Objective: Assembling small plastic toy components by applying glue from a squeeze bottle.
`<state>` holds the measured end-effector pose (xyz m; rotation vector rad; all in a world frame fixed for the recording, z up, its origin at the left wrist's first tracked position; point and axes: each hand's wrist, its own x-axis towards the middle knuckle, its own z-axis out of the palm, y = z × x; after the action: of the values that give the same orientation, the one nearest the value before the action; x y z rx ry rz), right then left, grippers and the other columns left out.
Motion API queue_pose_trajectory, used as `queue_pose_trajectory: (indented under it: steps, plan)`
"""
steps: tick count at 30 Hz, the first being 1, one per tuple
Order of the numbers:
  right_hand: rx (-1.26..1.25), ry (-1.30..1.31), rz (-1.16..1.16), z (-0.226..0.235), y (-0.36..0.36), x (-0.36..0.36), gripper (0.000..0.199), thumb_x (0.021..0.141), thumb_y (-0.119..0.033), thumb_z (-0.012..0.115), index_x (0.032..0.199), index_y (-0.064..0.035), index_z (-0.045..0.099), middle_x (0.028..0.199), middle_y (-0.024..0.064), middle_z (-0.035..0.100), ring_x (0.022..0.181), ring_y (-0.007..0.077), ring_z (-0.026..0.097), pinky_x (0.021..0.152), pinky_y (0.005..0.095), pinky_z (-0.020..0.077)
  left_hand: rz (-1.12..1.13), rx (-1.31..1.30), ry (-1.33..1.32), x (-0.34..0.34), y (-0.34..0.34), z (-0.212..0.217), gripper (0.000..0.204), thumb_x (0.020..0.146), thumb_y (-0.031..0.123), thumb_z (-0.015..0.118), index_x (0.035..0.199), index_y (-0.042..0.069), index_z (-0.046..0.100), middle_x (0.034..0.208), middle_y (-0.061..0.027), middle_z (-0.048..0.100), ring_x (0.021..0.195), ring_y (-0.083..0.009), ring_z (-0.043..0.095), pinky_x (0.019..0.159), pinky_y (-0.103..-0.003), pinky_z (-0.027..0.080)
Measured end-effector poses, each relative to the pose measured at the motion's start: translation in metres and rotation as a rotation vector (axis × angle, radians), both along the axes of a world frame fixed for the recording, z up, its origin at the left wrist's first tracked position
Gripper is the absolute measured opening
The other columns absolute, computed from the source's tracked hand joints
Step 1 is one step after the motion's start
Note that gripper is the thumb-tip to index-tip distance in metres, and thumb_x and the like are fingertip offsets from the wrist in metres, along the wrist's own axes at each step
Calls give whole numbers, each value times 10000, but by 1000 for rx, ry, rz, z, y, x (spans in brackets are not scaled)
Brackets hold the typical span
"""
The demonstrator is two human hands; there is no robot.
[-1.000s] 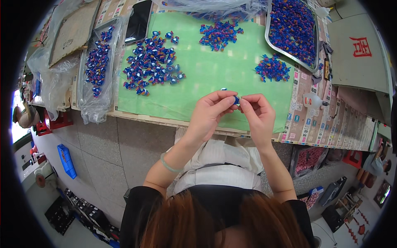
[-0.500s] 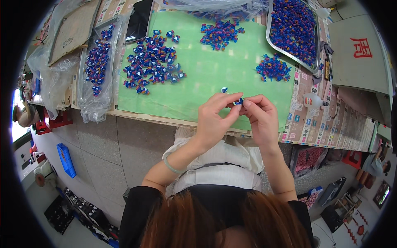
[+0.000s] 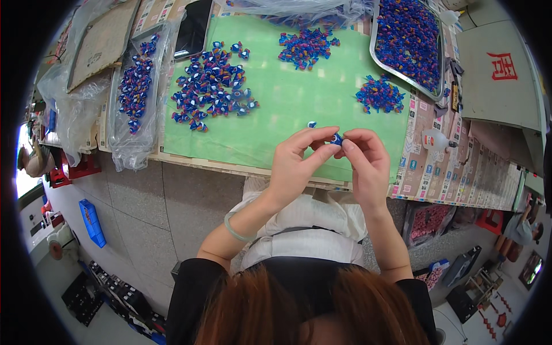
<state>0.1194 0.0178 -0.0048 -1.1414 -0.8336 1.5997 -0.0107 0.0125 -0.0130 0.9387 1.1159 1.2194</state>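
Observation:
Between the fingertips of both hands is a small blue-and-white plastic piece (image 3: 336, 139), pinched over the near edge of the green sheet (image 3: 276, 106). My left hand (image 3: 299, 161) grips it with thumb and index finger; the thumb and fingers of my right hand (image 3: 367, 161) close on its other side. Just beyond my fingers lies one similar white-and-blue piece (image 3: 311, 124). To the left spreads a large pile of blue, white and orange pieces (image 3: 213, 89). Two smaller piles of blue-purple parts sit farther back (image 3: 306, 49) and to the right (image 3: 379, 95).
A metal tray (image 3: 375, 49) full of blue parts stands at the back right. A plastic-lined tray (image 3: 112, 123) holds pieces at the left, beside a black phone (image 3: 193, 29). A small white bottle (image 3: 435, 140) is at the right. Clear plastic bagging (image 3: 299, 8) lies along the back.
The held piece has turned, so more of its white part shows. My hands have shifted slightly; the right fingers have moved a little to the right.

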Motion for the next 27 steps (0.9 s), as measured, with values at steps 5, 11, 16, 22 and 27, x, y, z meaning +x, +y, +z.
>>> queue_pose_trajectory:
  steps: [5, 11, 16, 22, 27]
  plan:
    - [57, -14, 1, 5, -1, 5, 91, 792, -32, 515, 858, 29, 533, 770, 58, 567, 695, 109, 541, 642, 212, 431, -69, 51, 15, -5, 1, 3, 236, 729, 39, 578, 963, 5, 579, 823, -53, 583, 707, -99, 517, 714, -228, 400]
    - [-27, 77, 26, 16, -3, 4, 122, 804, -35, 487, 898, 35, 518, 765, 83, 567, 651, 138, 547, 613, 239, 442, -116, -145, -312, -8, 3, 8, 186, 767, -5, 526, 950, -32, 547, 901, -81, 572, 813, -122, 538, 756, -251, 417]
    - [37, 31, 62, 14, -5, 7, 136, 809, -55, 493, 901, 42, 515, 771, 92, 570, 681, 140, 553, 626, 235, 440, -153, -217, -411, -8, 2, 4, 185, 772, 0, 510, 954, -31, 531, 878, -84, 577, 815, -121, 537, 746, -246, 414]
    - [168, -191, 13, 17, -8, 5, 155, 778, 23, 509, 932, 44, 510, 801, 84, 564, 732, 129, 549, 679, 234, 437, -146, -178, -445, -6, 4, 12, 192, 758, -31, 510, 949, -30, 526, 959, -110, 563, 870, -135, 534, 815, -258, 405]
    - [452, -439, 38, 14, -8, 8, 185, 734, 94, 525, 916, 56, 525, 857, 107, 558, 795, 138, 537, 692, 231, 431, -132, -104, -398, -8, 2, 17, 237, 741, -64, 516, 976, -31, 503, 987, -135, 552, 930, -166, 528, 833, -270, 414]
